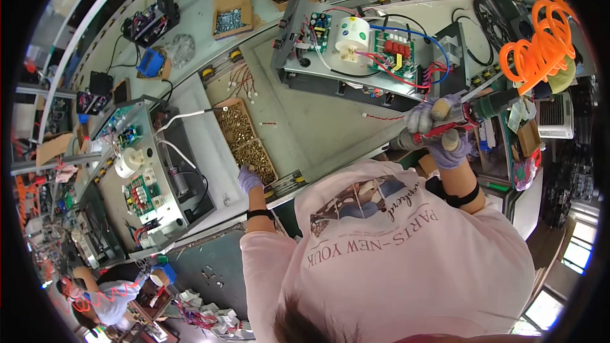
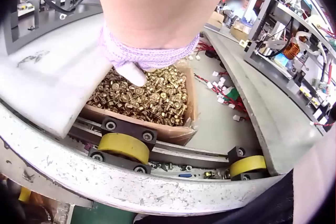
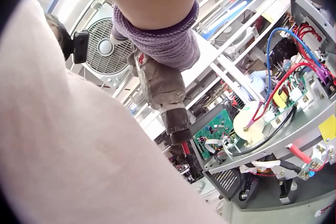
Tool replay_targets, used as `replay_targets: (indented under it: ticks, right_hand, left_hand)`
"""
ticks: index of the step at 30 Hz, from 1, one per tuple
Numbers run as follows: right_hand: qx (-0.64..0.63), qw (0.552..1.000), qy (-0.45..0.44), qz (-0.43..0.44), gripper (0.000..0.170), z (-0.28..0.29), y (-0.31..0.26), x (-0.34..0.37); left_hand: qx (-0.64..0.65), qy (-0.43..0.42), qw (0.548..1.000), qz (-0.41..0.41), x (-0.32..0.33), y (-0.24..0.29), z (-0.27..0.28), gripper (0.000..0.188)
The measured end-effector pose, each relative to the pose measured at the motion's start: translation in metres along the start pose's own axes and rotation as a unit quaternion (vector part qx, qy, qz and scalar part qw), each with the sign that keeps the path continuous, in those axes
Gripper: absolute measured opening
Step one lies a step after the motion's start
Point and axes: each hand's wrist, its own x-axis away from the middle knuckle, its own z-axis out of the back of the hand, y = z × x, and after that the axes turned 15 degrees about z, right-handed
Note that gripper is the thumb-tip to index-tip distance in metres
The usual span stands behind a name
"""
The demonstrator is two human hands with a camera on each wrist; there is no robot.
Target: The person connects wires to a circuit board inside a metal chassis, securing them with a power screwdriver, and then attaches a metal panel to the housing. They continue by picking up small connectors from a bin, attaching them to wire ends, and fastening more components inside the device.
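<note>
My left hand [image 1: 250, 181], in a purple glove with a bare fingertip showing, reaches into the near end of a cardboard box [image 2: 192, 95] of brass-coloured screws [image 1: 236, 128]. In the left wrist view, one pale glove finger lies against the screws [image 2: 157, 95]; the other fingers are hidden, and I cannot tell whether they pinch any. My right hand [image 1: 450, 151] grips a worn, wrapped power driver [image 3: 160, 85] with a dark nose, its rear toward an orange coiled hose [image 1: 537, 44]. Beside the driver stands an open metal chassis [image 1: 305, 79] with a white cylinder [image 1: 353, 33], circuit boards and wires.
Left of the screw box is a second open chassis [image 1: 171, 171] with boards. Red wire leads [image 1: 243, 81] lie beyond the box. A rail with yellow rollers [image 2: 123, 148] runs along the bench's near edge. Another person [image 1: 114, 298] sits at the lower left.
</note>
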Motion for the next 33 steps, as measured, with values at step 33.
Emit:
replay_targets:
  ticks: [33]
  right_hand:
    - [-0.139, 0.958, 0.187, 0.167, 0.038, 0.05, -0.025, -0.049]
  left_hand:
    - [0.459, -0.638, 0.618, -0.016, 0.225, 0.279, 0.111, 0.031]
